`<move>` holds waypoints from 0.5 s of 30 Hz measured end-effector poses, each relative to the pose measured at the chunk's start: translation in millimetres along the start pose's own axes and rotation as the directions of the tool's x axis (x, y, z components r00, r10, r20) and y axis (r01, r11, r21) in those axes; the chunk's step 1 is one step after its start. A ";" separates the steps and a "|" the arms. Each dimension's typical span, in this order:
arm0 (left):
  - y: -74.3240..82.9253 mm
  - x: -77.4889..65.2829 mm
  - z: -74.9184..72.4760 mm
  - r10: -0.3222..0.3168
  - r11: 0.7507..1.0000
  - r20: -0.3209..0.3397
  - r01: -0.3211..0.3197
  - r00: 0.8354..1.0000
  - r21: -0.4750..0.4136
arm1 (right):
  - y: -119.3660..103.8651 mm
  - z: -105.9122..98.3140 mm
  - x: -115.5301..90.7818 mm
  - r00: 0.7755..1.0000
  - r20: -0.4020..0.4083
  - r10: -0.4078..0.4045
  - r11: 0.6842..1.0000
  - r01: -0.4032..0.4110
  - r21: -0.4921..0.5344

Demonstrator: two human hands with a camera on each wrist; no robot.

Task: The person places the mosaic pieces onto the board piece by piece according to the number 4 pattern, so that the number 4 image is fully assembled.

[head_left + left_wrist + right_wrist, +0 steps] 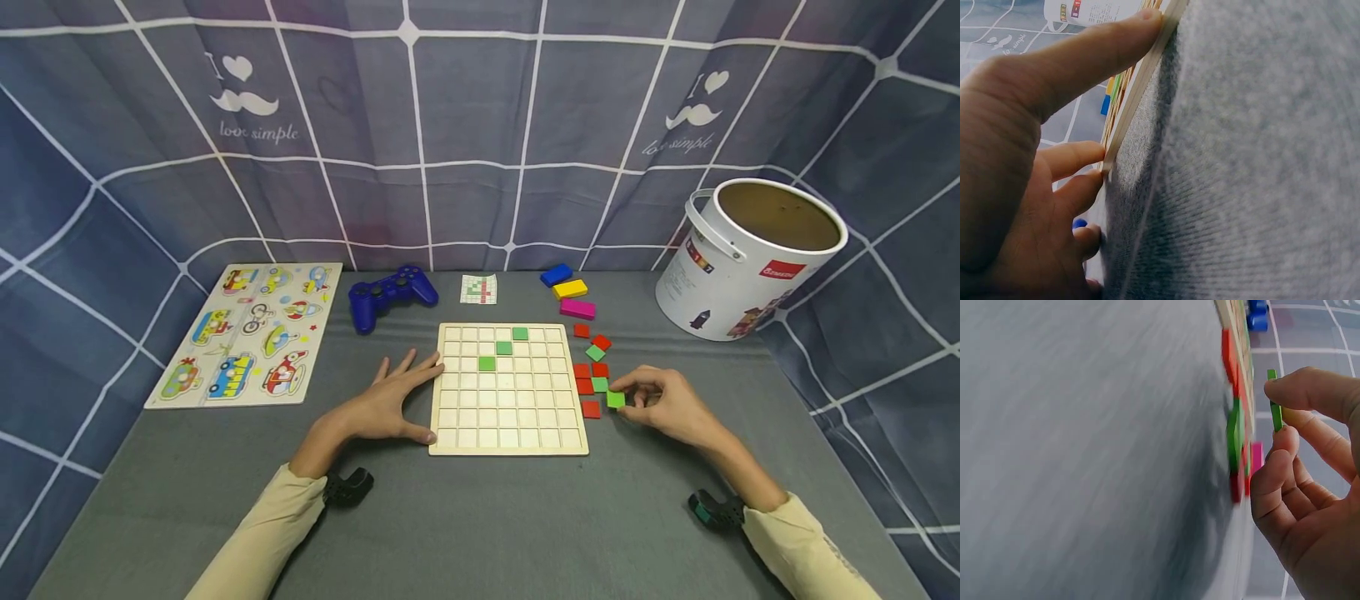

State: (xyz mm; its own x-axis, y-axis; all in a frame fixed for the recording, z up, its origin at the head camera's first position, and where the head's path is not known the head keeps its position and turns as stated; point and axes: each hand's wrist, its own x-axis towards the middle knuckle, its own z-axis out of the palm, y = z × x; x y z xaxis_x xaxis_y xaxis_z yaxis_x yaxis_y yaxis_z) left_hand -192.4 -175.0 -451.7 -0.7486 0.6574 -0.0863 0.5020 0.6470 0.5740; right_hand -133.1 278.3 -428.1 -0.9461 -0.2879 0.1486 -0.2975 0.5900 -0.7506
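A pale wooden grid board point(507, 418) lies in the middle of the table, three green tiles set diagonally in its upper squares. My left hand point(386, 404) rests at the board's left edge, thumb and fingers spread; in the left wrist view the thumb point(1097, 56) and two fingertips touch the board's side. Thumb and fingers of my right hand point(663, 404) pinch a green tile point(1275, 403), held up off the table just right of the board. Beside it lie several loose red tiles point(591, 409) and green tiles point(595, 352).
A small pattern card point(478, 289) lies behind the board, with a blue game controller point(392, 296) to its left. Blue, yellow and magenta blocks point(577, 309) lie behind the tiles. A picture puzzle board point(251, 333) lies far left; a white bucket point(720, 275) stands back right.
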 end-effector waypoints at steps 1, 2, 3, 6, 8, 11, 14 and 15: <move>-0.1 -0.1 0.1 0.002 1.000 -0.001 -0.002 1.000 -0.001 | 2.7 3.3 4.2 1.000 0.004 0.002 1.000 -0.002 0.012; -0.1 -0.2 0.1 0.003 1.000 -0.001 -0.003 1.000 -0.003 | 6.6 7.0 8.3 1.000 0.008 -0.004 1.000 0.004 0.018; -0.1 -0.1 0.3 0.003 1.000 -0.001 -0.003 1.000 -0.004 | 9.5 10.5 12.5 1.000 0.012 -0.005 0.999 0.004 0.032; 0.1 -0.3 0.6 -0.002 1.000 0.000 0.002 1.000 -0.003 | 7.5 19.9 23.7 0.999 0.028 -0.024 0.997 0.022 0.073; 0.4 -0.4 0.7 -0.005 1.000 0.000 0.005 1.000 0.001 | 4.2 25.6 30.8 0.999 0.042 -0.033 0.994 0.029 0.102; 1.1 -0.6 -0.1 -0.006 1.000 0.000 0.006 1.000 0.002 | -1.5 34.0 40.5 0.997 0.056 -0.044 0.992 0.037 0.122; 1.9 -1.3 -1.5 -0.005 1.000 0.002 0.005 1.000 -0.001 | -7.2 42.3 49.2 0.996 0.068 -0.050 0.994 0.043 0.105; 2.0 -1.7 -2.0 -0.002 1.000 -0.001 0.002 1.000 -0.005 | -9.1 45.2 52.0 0.996 0.072 -0.058 0.994 0.050 0.102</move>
State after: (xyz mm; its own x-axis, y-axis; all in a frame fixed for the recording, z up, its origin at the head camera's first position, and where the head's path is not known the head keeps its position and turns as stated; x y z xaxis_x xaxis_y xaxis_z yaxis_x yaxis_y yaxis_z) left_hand -190.9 -175.5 -448.7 -0.7502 0.6555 -0.0867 0.4983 0.6466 0.5777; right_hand -173.8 223.9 -442.6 -0.9156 -0.3750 0.1449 -0.3300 0.4952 -0.8036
